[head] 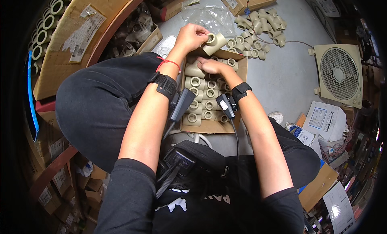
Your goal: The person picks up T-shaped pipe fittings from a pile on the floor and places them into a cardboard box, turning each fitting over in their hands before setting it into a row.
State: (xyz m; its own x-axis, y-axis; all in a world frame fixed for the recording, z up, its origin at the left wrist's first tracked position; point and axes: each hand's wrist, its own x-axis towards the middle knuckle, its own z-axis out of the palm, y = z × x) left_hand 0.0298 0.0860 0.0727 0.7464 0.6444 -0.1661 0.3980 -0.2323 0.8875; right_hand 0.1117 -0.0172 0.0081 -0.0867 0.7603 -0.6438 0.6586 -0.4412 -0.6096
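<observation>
My left hand (191, 37) pinches a beige plastic pipe tee fitting (218, 44) by its open collar, above the far end of an open cardboard box (213, 130). My right hand (211, 65) reaches into that box, its fingertips against a larger-looking beige fitting (193, 69) lying at the far left corner. Whether those fingers grip it is hidden by the hand itself. Rows of similar tees (209, 105) are packed closely in the box, most with a round opening facing up.
Loose fittings lie in a pile (266, 23) on the grey floor beyond the box, beside a clear plastic bag (208, 17). A box fan (338, 73) stands at right, its cord crossing the floor. White cartons (323, 119) sit below it. A shelf with cardboard boxes (81, 34) flanks my left.
</observation>
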